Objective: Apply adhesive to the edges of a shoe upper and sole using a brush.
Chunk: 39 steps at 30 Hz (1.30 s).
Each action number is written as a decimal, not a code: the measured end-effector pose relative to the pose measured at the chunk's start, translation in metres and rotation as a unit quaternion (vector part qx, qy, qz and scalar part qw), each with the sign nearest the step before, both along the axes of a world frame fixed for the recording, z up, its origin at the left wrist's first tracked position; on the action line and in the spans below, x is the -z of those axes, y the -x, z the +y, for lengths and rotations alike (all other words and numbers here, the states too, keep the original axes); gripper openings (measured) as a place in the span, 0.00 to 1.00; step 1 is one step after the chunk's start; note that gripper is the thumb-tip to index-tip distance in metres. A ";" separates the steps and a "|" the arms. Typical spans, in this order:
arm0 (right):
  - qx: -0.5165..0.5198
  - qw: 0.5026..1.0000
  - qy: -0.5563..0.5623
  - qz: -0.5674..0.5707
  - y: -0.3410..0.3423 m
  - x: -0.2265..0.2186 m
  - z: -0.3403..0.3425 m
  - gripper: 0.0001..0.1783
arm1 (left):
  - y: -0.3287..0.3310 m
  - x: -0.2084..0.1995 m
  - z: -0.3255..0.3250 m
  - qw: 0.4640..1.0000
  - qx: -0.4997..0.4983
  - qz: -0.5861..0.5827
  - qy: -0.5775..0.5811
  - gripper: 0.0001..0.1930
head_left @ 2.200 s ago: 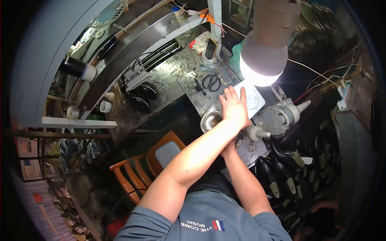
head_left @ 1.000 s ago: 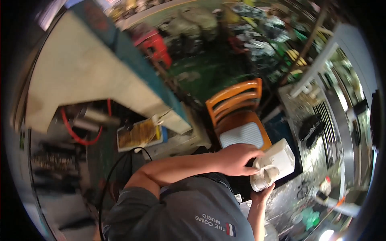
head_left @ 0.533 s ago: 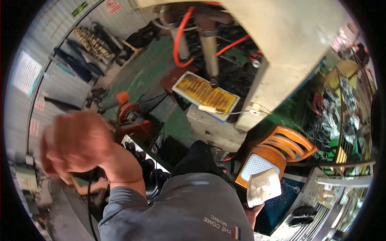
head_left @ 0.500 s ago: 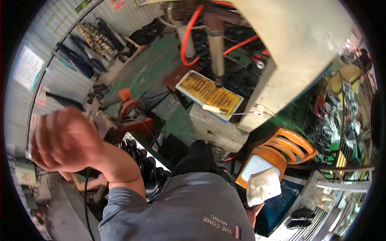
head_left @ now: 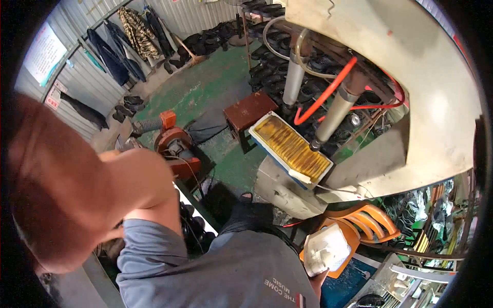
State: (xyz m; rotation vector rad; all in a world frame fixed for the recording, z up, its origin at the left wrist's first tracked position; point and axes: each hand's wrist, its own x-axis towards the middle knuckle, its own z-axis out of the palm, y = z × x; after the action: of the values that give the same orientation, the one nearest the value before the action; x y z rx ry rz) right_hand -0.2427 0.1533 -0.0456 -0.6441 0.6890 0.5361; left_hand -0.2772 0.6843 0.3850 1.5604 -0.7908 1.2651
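Note:
At the lower right, my right hand [head_left: 318,282] is closed on the near edge of a white, hollow, tub-like piece [head_left: 328,246]. Uneven white shapes show inside the piece, which hangs over the seat of an orange chair [head_left: 370,226]. Most of this hand is hidden beneath it. My left hand [head_left: 49,190] is raised very close at the far left, large and smeared. Its fingers cannot be made out, and I see nothing in it.
Ahead stands a big cream-coloured machine [head_left: 436,102] with metal cylinders and a red hose. A yellow ribbed pad in a white frame [head_left: 292,146] rests on its base. Beyond are a brown stool [head_left: 249,115] and an orange-red blower [head_left: 174,141]. Clothes [head_left: 136,33] hang along the wall.
My left hand has come closer and now fills more of the left side. The white piece has tipped, showing more of its inside. The whole view has shifted.

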 end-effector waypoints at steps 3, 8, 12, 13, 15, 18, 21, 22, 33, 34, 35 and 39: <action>0.049 0.998 -0.022 0.025 0.013 -0.008 0.036 0.38 | -0.024 0.061 0.002 0.979 0.006 0.193 -0.067 0.04; -0.039 0.994 -0.016 0.102 -0.015 -0.041 0.109 0.36 | -0.112 0.176 0.064 0.851 -0.014 0.518 -0.086 0.08; -0.083 0.987 0.034 0.133 -0.014 -0.005 0.126 0.38 | -0.050 0.329 0.127 0.619 -0.052 0.726 -0.296 0.16; -0.081 0.986 0.038 0.141 -0.015 -0.003 0.134 0.38 | -0.027 0.355 0.140 0.585 -0.031 0.740 -0.330 0.18; -0.112 0.973 0.078 0.187 -0.033 -0.014 0.161 0.38 | -0.006 0.368 0.155 0.612 0.017 0.702 -0.363 0.19; -0.125 0.980 0.029 0.154 -0.056 -0.024 0.209 0.36 | -0.034 0.357 0.165 0.590 -0.031 0.772 -0.236 0.20; -0.195 0.972 0.051 0.122 -0.070 -0.022 0.244 0.32 | -0.047 0.384 0.168 0.586 -0.005 0.806 -0.089 0.18; -0.176 0.969 0.054 0.167 -0.080 -0.041 0.268 0.31 | -0.046 0.391 0.166 0.584 0.001 0.807 -0.089 0.18; -0.303 0.949 0.026 0.086 -0.111 -0.027 0.367 0.28 | -0.050 0.404 0.106 0.364 0.152 0.862 0.318 0.34; -0.310 0.946 0.045 0.086 -0.112 -0.031 0.380 0.29 | -0.050 0.401 0.106 0.347 0.141 0.866 0.331 0.35; -0.356 0.933 0.045 0.042 -0.115 -0.031 0.389 0.30 | -0.049 0.400 0.109 0.353 0.133 0.862 0.338 0.35; -0.360 0.931 0.042 0.031 -0.130 -0.007 0.422 0.29 | -0.046 0.408 0.120 0.347 0.126 0.854 0.366 0.34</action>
State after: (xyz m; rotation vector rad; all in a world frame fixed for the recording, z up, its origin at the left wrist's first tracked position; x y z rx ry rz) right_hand -0.1128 0.5751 -0.0388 -0.9678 0.5205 1.2154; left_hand -0.2315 0.8039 -0.0230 0.9852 0.8773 -0.6724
